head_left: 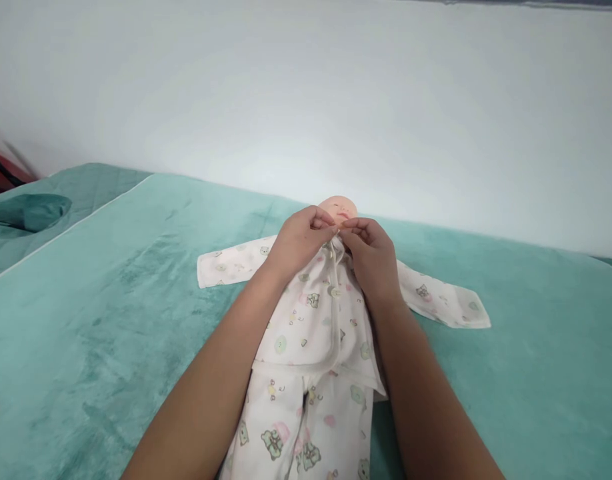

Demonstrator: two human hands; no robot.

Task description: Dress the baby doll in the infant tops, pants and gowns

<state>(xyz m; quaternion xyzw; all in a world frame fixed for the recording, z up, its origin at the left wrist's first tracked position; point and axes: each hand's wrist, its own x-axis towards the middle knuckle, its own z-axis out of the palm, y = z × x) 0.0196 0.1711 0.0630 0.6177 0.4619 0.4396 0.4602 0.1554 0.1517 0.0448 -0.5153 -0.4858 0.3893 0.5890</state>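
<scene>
Head view: left hand (307,235) and right hand (374,256) each pinch, grip closed, the white bear-print fabric shirt (313,323) at its neck; pink-headed doll (339,205) wears it, lying on teal plush cover (111,307).

My bare forearms (213,370) reach forward, angled inward; my left hand (302,241) and right hand (376,257) nearly meet, each curled into a fingertip pinch.

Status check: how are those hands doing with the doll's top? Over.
Left hand, right hand: both pinching at the collar. Top: sleeves spread wide. In the way: hands partly hide the collar.
</scene>
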